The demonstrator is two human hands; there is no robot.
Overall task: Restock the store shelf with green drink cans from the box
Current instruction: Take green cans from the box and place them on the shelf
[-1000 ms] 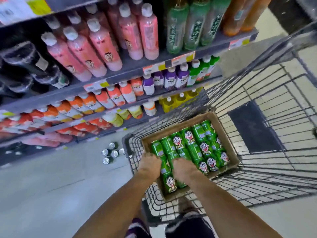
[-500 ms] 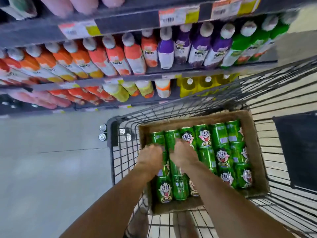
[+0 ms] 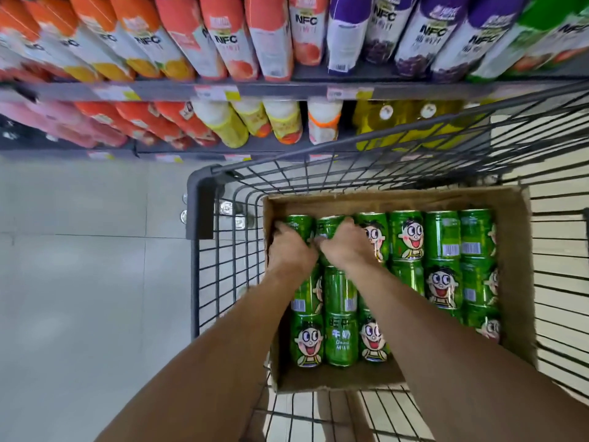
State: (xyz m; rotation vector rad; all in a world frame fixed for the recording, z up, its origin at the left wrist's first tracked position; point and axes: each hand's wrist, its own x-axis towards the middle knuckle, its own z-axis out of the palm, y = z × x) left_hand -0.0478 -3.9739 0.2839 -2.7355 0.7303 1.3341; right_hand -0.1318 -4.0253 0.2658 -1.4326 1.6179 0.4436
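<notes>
Green drink cans (image 3: 404,237) lying flat in box (image 3: 516,282) inside cart (image 3: 204,202). Left hand (image 3: 288,250), right hand (image 3: 347,247) curled over far-left cans. Likely rigid, smooth, slippery, fairly heavy full; grip round mid-body

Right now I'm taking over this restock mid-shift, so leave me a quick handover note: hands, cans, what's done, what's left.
Left hand: curled over a can at the box's far left corner.
Right hand: curled over the cans next to it.
Cans: lying in rows in the box, which sits in the cart. A few can tops show on the floor beyond the cart corner.
Done: hands are on cans; none lifted clear yet.
Left: lift them out, place on the shelf, repeat for the rest.
</notes>
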